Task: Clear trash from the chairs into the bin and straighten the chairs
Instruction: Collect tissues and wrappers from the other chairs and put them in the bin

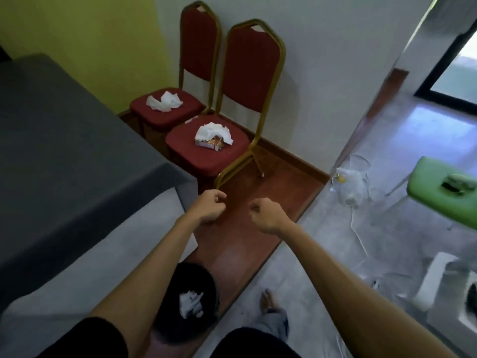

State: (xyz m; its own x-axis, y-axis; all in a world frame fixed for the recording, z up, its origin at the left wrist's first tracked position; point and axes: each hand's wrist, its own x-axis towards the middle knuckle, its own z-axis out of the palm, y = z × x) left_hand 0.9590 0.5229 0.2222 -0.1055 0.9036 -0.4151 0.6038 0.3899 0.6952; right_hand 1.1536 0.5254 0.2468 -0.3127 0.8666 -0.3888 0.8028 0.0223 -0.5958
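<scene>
Hovering before near chair (185,147): left hand (210,206), right hand (268,215) both curled, empty. Binned tissue (191,303) already in bin (205,274). Remaining: crumpled tissue (215,131) and packet (207,143) on near chair, loose tissue (165,100) on far chair (154,115), then straightening both.

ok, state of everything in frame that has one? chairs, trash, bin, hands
far chair: upright, crumpled tissue on seat
near chair: upright, tissue pile and small box on seat
bin: on floor, white trash inside
left hand: fingers curled, holds nothing
right hand: fingers curled, holds nothing
</scene>
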